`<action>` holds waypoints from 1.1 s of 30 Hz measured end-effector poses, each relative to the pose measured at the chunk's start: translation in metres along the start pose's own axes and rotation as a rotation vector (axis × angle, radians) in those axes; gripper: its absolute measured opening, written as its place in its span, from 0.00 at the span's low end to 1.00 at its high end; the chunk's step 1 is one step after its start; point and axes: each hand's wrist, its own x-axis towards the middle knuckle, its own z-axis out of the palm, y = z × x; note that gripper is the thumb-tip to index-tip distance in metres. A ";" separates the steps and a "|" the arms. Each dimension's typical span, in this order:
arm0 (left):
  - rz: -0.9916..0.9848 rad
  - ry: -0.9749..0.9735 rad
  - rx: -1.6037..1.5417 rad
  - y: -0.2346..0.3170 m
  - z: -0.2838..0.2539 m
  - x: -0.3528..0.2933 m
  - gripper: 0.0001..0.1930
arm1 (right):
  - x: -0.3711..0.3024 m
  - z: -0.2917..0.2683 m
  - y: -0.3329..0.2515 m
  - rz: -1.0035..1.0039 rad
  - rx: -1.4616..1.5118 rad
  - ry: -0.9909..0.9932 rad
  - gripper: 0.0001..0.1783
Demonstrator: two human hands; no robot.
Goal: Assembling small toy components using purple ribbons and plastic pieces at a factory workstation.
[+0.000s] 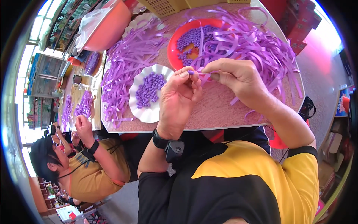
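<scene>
My left hand (pixel 179 99) pinches a small purple bead (pixel 191 72) between thumb and fingertip, above the front part of the table. Close against it, my right hand (pixel 240 76) has thumb and forefinger pressed together on a thin, needle-like piece (pixel 204 74) that reaches to the bead. Whether it passes through the bead is too small to tell. A white scalloped plate (pixel 150 118) with purple beads (pixel 148 89) sits beside my left wrist. Beyond my hands stands a red-orange dish (pixel 172 46) of similar beads, partly covered by purple ribbons (pixel 253 41).
More purple ribbons (pixel 128 59) lie across the table's left side. A yellow basket (pixel 156 6) and a pinkish-orange tub (pixel 108 26) stand at the back. At my left, a co-worker (pixel 93 168) sits at another table (pixel 97 104) with ribbons. Red boxes (pixel 298 22) are stacked at the far right.
</scene>
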 end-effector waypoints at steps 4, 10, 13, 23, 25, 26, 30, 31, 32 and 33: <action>0.039 -0.070 -0.028 -0.008 0.006 0.007 0.11 | 0.000 -0.002 0.001 0.014 -0.073 0.053 0.13; 0.069 -0.064 -0.026 -0.009 0.007 0.007 0.11 | 0.000 -0.003 0.001 0.007 -0.116 0.082 0.13; 0.099 -0.065 0.010 -0.010 0.006 0.007 0.10 | 0.000 -0.003 0.003 0.009 -0.128 0.079 0.14; 0.176 -0.047 0.127 -0.028 0.014 0.002 0.11 | -0.004 -0.001 0.000 0.112 -0.192 0.080 0.14; 0.157 -0.022 0.154 -0.026 0.017 0.003 0.11 | 0.000 -0.006 -0.001 0.127 -0.186 0.054 0.14; 0.157 0.000 0.185 -0.023 0.019 0.001 0.12 | 0.003 -0.010 -0.002 0.124 -0.178 0.019 0.13; 0.164 -0.006 0.675 -0.020 0.030 -0.017 0.09 | 0.011 -0.018 -0.001 -0.144 -0.097 0.157 0.10; 0.164 -0.117 0.846 -0.024 0.031 -0.017 0.09 | 0.010 -0.023 0.001 -0.217 -0.087 0.182 0.10; 0.168 -0.233 1.015 -0.029 0.033 -0.016 0.09 | 0.008 -0.027 0.003 -0.198 -0.102 0.202 0.10; 0.159 -0.243 1.014 -0.032 0.040 -0.018 0.09 | 0.008 -0.029 0.004 -0.148 -0.113 0.222 0.10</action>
